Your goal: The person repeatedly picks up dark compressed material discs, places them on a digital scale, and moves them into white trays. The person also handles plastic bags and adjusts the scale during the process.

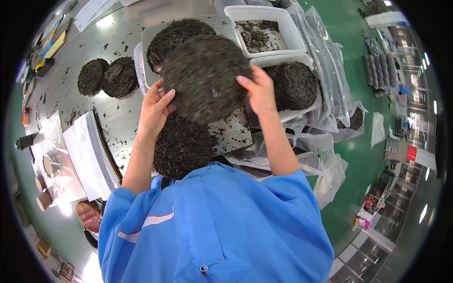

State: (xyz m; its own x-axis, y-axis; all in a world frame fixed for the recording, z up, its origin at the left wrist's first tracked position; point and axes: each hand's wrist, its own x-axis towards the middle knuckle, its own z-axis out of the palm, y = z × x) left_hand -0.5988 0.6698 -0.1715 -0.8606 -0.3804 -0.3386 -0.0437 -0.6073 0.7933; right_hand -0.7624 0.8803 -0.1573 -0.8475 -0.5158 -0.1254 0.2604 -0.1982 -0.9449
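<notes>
Both my hands hold up a large round cake of dark dried leaf or seaweed, blurred by motion, with a small pale mark on it. My left hand pinches its left edge and my right hand its right edge. Behind it, another dark cake lies in a pale tray. Below the held cake, close to my chest, is one more round cake. Two smaller-looking cakes lie touching on the metal table at the left.
A white plastic bin holds loose dark pieces. Beside it, a second white bin holds dark cakes. Clear plastic bags hang along the right. Papers and a plastic sheet lie left; crumbs are scattered over the table.
</notes>
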